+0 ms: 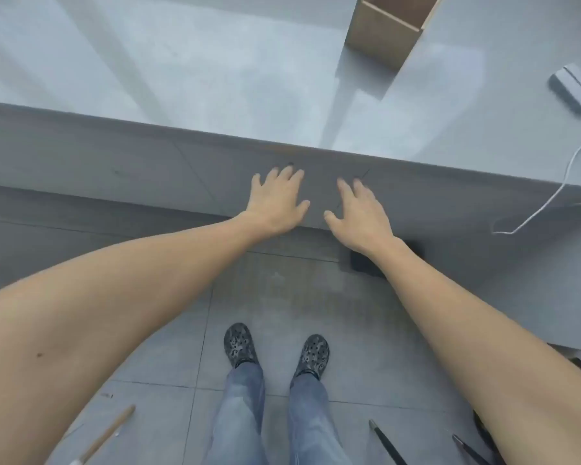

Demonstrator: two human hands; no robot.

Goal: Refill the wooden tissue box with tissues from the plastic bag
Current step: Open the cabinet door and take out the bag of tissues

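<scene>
The wooden tissue box (pixel 384 31) stands open-topped on the grey table (pixel 182 78), far back and right of centre, cut off by the top edge of the view. My left hand (pixel 275 203) and my right hand (pixel 359 216) hover side by side in front of the table's near edge, palms down, fingers spread, both empty. They are well short of the box. No plastic bag or tissues are in sight.
A pale rectangular device (pixel 576 92) lies at the table's right side, and a white cable (pixel 547 203) hangs over the edge. Below are a tiled floor, my feet in dark clogs (pixel 275 350), a wooden stick (pixel 108 434) at lower left and dark rods (pixel 386 444) at lower right.
</scene>
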